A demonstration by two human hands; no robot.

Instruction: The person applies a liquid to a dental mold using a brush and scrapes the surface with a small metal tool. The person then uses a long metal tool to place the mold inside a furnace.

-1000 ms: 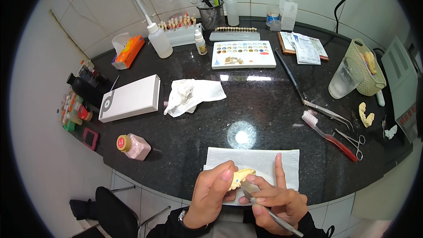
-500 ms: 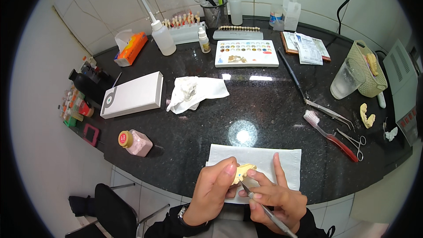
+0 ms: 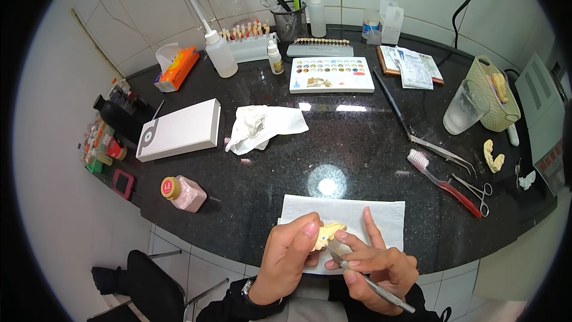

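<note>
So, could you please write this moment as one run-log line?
left grip: holds yellowish dental cast | right grip: holds metal tool, tip close to cast | beneath: white paper

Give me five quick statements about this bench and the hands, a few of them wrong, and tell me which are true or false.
1. The left hand holds the yellow cast. True.
2. The metal tool is in the left hand. False: the right hand holds it.
3. The toothbrush lies to the right of the white sheet. True.
4. The tissue box is to the right of the palette. False: the tissue box is to the left of it.
5. The pink jar has its lid off. False: the lid is on the jar.
</note>
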